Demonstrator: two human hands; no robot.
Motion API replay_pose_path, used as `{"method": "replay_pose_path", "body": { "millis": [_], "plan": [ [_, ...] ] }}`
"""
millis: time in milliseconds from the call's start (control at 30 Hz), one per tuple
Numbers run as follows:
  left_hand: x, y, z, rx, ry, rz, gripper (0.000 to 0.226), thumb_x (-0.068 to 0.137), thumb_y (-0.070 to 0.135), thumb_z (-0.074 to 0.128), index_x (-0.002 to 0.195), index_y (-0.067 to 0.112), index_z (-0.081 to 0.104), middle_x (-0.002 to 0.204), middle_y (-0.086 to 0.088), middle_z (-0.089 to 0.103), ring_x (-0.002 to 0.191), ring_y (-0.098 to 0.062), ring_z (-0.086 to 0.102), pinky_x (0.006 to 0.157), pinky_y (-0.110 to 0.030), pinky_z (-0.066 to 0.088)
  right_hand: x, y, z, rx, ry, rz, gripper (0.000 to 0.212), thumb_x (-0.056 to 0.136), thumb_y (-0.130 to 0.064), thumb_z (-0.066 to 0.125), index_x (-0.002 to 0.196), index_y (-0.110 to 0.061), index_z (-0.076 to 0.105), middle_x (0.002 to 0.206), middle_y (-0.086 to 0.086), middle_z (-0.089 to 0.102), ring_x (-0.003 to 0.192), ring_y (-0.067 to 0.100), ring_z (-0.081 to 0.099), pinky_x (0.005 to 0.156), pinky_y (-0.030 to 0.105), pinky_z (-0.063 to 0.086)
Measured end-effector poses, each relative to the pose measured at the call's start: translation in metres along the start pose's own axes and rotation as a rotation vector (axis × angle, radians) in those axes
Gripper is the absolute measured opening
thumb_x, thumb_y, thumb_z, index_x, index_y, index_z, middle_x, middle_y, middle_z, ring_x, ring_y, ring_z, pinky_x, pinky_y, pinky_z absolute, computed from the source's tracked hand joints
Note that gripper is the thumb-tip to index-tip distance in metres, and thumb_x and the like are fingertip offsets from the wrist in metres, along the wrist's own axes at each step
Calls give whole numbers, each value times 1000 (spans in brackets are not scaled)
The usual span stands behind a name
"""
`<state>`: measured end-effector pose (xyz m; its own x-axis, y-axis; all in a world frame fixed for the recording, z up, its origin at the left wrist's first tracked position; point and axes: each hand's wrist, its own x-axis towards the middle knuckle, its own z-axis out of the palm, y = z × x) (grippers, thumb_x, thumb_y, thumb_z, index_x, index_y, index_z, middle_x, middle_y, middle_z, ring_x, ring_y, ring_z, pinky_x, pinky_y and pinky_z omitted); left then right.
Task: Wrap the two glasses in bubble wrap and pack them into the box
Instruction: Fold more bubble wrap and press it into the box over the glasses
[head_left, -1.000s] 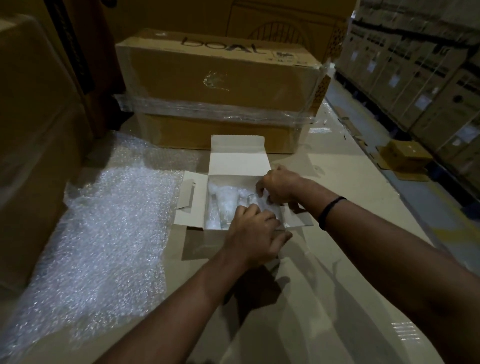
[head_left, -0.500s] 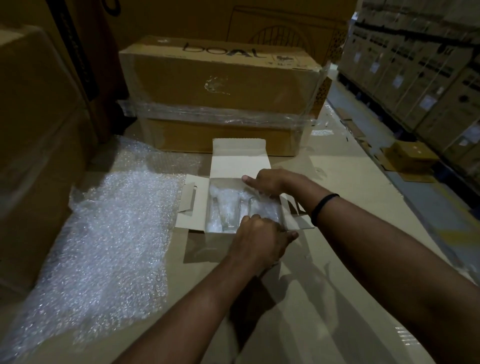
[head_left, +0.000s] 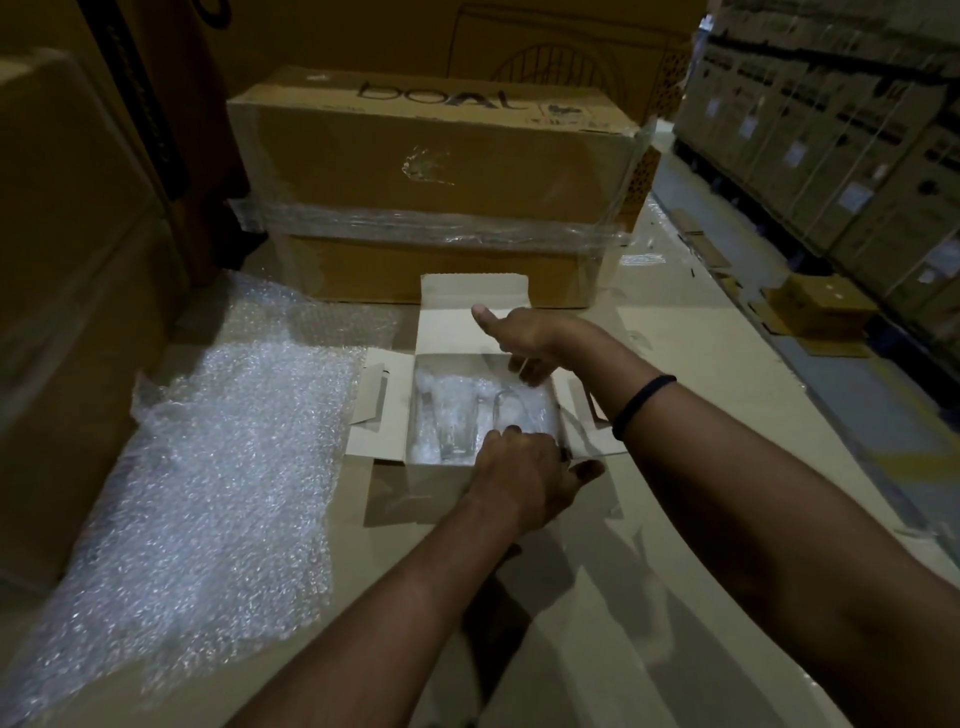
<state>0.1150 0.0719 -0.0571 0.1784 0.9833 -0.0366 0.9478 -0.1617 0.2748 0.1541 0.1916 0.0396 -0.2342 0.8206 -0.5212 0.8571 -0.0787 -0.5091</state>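
Cartons (head_left: 431, 156) are stacked behind the worktop (head_left: 675, 519). Wrapped glasses (head_left: 457, 421) are laid near-to-far in the box (head_left: 379, 410): right hand (head_left: 524, 338) unclenched at the far end, left hand (head_left: 524, 473) at the near rim, grip undetermined.

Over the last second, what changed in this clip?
The right hand slid off the right glass toward the far wall of the box, and its thumb now stretches over the lid flap. The left hand stayed at the near edge, fingers at that glass. The left glass, box and bubble wrap stayed put.
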Motion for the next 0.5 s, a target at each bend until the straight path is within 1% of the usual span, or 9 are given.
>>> {"method": "replay_pose_path", "body": {
  "millis": [33, 133, 200, 233, 300, 333, 367, 433, 500],
  "plan": [
    [0, 0, 0, -3, -7, 7, 65, 90, 74, 26, 89, 21, 63, 94, -8, 66, 93, -25, 54, 79, -39, 34, -1, 0, 3, 34, -33, 20, 90, 91, -73, 17, 149, -5, 29, 125, 26, 57, 98, 37, 64, 91, 47, 54],
    [-5, 2, -2, 20, 19, 29, 61, 91, 72, 31, 91, 21, 64, 93, -5, 66, 93, -24, 54, 85, -40, 36, 0, 6, 18, 49, -87, 97, 92, 89, -76, 14, 154, -11, 16, 137, 34, 45, 108, 47, 58, 95, 54, 50],
    [-11, -1, -1, 28, 103, 89, 55, 91, 69, 36, 95, 24, 67, 96, -2, 68, 93, -23, 55, 86, -40, 37, 5, 12, 23, 101, -95, 136, 91, 89, -76, 13, 155, -13, 13, 138, 38, 41, 110, 51, 56, 96, 57, 48],
    [-15, -3, -1, 34, 164, 139, 52, 92, 65, 38, 96, 25, 69, 97, 1, 69, 91, -22, 56, 85, -40, 38, 5, 14, 24, 133, -100, 147, 90, 90, -75, 12, 155, -13, 12, 139, 38, 40, 112, 52, 55, 98, 57, 47],
    [-21, -11, 2, 66, 316, 232, 49, 93, 60, 40, 93, 24, 72, 93, 4, 71, 84, -19, 57, 77, -38, 42, 3, 18, 24, 199, -106, 160, 89, 91, -74, 13, 155, -12, 12, 142, 38, 37, 119, 52, 50, 102, 56, 44],
    [-24, -15, 3, 69, 371, 252, 48, 93, 58, 41, 90, 22, 73, 89, 4, 71, 81, -19, 57, 74, -37, 43, 0, 19, 22, 233, -96, 150, 89, 91, -74, 14, 155, -12, 12, 144, 37, 35, 123, 52, 47, 103, 55, 42],
    [-25, -16, 2, 60, 391, 261, 48, 93, 58, 42, 90, 22, 73, 88, 3, 71, 81, -19, 57, 74, -38, 43, -3, 20, 20, 275, -80, 131, 88, 91, -73, 15, 155, -12, 13, 145, 36, 33, 126, 52, 44, 105, 56, 41],
    [-25, -14, -2, 10, 290, 226, 48, 94, 60, 40, 97, 24, 72, 92, 2, 72, 88, -20, 56, 80, -40, 40, -7, 21, 14, 337, -65, 95, 89, 91, -73, 18, 154, -9, 15, 146, 35, 34, 126, 51, 43, 104, 57, 41],
    [-23, -6, -2, -11, 152, 141, 50, 94, 65, 35, 103, 29, 69, 99, 0, 71, 98, -21, 54, 90, -42, 35, -9, 24, 13, 332, -74, 105, 92, 90, -74, 18, 153, -7, 17, 141, 35, 38, 118, 50, 48, 100, 57, 44]
  ]
}}
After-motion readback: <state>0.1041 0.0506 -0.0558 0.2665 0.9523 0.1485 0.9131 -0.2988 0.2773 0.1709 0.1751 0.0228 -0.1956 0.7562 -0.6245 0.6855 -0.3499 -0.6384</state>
